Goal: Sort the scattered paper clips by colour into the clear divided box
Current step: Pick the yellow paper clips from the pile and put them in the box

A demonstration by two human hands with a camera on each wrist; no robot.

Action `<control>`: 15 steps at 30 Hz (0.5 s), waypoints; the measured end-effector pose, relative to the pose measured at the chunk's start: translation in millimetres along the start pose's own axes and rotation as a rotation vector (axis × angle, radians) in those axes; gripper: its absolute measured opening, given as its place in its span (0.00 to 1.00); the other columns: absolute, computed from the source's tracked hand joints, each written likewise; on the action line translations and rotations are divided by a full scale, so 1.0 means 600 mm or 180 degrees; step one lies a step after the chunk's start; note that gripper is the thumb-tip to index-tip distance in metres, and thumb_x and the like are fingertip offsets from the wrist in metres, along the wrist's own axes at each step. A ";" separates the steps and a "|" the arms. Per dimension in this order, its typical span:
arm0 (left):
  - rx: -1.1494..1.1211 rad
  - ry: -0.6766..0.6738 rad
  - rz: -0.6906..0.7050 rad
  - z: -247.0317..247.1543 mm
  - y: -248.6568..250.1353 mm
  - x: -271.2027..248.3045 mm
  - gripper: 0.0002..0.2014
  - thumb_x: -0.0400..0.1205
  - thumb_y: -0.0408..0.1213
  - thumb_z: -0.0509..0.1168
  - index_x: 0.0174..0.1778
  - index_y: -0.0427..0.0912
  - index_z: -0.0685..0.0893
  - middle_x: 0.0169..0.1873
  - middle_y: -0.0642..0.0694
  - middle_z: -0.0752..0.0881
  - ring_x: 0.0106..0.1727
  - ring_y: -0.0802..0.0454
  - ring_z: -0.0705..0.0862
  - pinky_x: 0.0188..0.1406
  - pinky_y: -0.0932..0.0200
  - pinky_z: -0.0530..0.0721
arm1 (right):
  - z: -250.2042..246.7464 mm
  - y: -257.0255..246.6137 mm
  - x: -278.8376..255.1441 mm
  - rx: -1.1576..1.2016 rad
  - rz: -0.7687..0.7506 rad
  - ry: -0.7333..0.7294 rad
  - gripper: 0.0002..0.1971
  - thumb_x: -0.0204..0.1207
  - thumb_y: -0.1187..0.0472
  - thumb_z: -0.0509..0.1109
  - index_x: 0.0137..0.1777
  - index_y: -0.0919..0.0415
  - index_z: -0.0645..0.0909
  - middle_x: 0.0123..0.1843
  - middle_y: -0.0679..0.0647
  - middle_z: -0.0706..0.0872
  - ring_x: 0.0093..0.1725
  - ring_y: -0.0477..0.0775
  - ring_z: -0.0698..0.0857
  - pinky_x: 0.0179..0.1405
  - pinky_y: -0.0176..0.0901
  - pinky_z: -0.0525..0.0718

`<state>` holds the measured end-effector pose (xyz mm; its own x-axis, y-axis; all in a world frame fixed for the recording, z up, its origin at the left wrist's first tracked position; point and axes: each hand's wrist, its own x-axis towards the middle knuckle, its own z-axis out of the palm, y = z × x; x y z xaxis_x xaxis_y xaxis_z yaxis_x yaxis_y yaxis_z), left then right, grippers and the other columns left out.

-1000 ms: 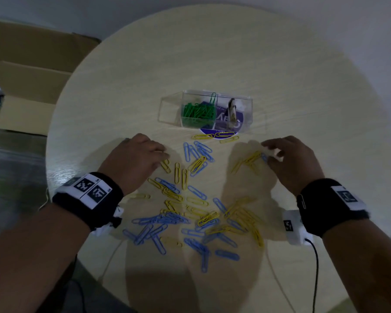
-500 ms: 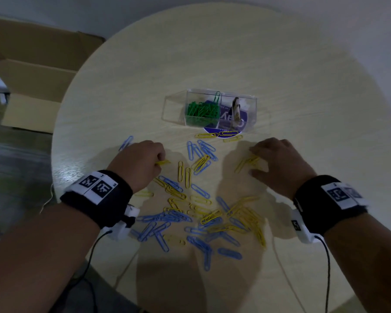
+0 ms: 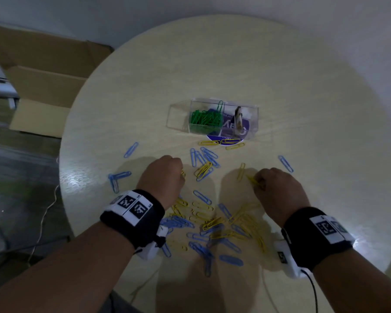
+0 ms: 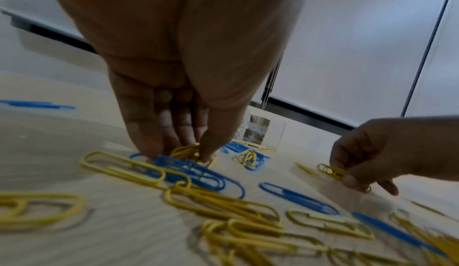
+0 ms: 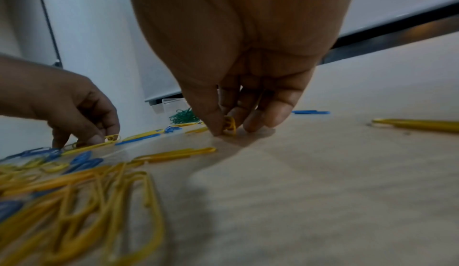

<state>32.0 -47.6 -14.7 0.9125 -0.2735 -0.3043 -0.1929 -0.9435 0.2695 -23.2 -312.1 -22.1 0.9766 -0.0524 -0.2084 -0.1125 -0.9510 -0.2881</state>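
Blue and yellow paper clips (image 3: 215, 224) lie scattered over the near part of the round table (image 3: 303, 86). The clear divided box (image 3: 212, 119) stands beyond them, with green clips (image 3: 204, 119) in its middle compartment. My left hand (image 3: 165, 175) is down on the table, and its thumb and fingers pinch a bunch of yellow clips (image 4: 185, 151). My right hand (image 3: 275, 188) pinches yellow clips (image 5: 229, 126) between thumb and fingers, with their tips at the table top.
An open cardboard box (image 3: 43, 91) sits on the floor beyond the table's left edge. Loose blue clips lie apart at the left (image 3: 116, 178) and right (image 3: 285, 163). A round purple label (image 3: 226, 141) shows under the divided box. Cables trail off both wrists.
Both hands have drawn back toward me and closed on yellow clips. Blue clips now show uncovered to the left of my left hand and to the right of my right hand.
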 end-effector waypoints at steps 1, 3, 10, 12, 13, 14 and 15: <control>0.0019 -0.0027 -0.0005 -0.003 0.000 -0.002 0.07 0.81 0.39 0.65 0.49 0.38 0.82 0.48 0.39 0.81 0.50 0.36 0.81 0.46 0.49 0.76 | 0.000 0.000 -0.001 0.0050 0.0027 -0.0028 0.07 0.70 0.58 0.73 0.47 0.55 0.85 0.43 0.59 0.85 0.46 0.66 0.85 0.42 0.50 0.81; 0.0188 0.0000 0.0024 -0.005 0.001 -0.004 0.07 0.82 0.39 0.64 0.48 0.39 0.80 0.48 0.40 0.80 0.50 0.37 0.81 0.46 0.49 0.77 | -0.001 0.001 -0.003 0.0160 0.0045 -0.0068 0.06 0.71 0.58 0.72 0.48 0.55 0.84 0.44 0.58 0.84 0.47 0.65 0.85 0.43 0.48 0.80; 0.0910 -0.0230 0.0460 -0.009 0.003 -0.008 0.08 0.73 0.34 0.73 0.41 0.37 0.81 0.36 0.38 0.82 0.34 0.37 0.83 0.26 0.51 0.77 | -0.014 0.010 0.005 0.0690 0.0210 0.0088 0.05 0.68 0.61 0.74 0.44 0.53 0.84 0.39 0.54 0.86 0.43 0.61 0.86 0.42 0.45 0.77; 0.1097 -0.0247 0.0429 -0.013 0.002 -0.003 0.09 0.69 0.33 0.76 0.36 0.37 0.81 0.30 0.38 0.83 0.28 0.37 0.83 0.21 0.54 0.73 | -0.026 0.012 0.011 0.0854 0.0326 0.0229 0.04 0.67 0.60 0.75 0.41 0.53 0.85 0.36 0.50 0.86 0.40 0.57 0.86 0.39 0.41 0.77; 0.1159 -0.0250 0.0448 -0.016 0.004 0.000 0.08 0.71 0.34 0.74 0.38 0.37 0.81 0.32 0.38 0.84 0.30 0.37 0.84 0.23 0.53 0.71 | -0.033 0.012 0.014 0.0941 0.0367 0.0284 0.04 0.67 0.60 0.75 0.40 0.52 0.84 0.34 0.48 0.86 0.39 0.55 0.86 0.38 0.40 0.77; 0.1110 -0.0185 0.0502 -0.022 0.006 0.003 0.08 0.74 0.36 0.72 0.41 0.38 0.80 0.35 0.39 0.84 0.34 0.37 0.85 0.27 0.52 0.71 | -0.039 0.012 0.017 0.1036 0.0392 0.0331 0.03 0.67 0.59 0.76 0.39 0.52 0.84 0.34 0.48 0.86 0.38 0.54 0.85 0.38 0.40 0.77; 0.0982 -0.0163 0.0486 -0.029 0.009 0.008 0.07 0.78 0.39 0.68 0.44 0.38 0.80 0.39 0.39 0.84 0.39 0.37 0.85 0.31 0.51 0.71 | -0.046 0.012 0.020 0.1126 0.0403 0.0376 0.03 0.68 0.58 0.76 0.38 0.52 0.84 0.33 0.47 0.87 0.37 0.52 0.85 0.37 0.38 0.77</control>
<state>41.6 -50.8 1.0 0.8468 -0.4176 -0.3294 -0.4330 -0.9009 0.0290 -7.5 -328.2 -0.7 0.9630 -0.2169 -0.1601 -0.2696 -0.7720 -0.5757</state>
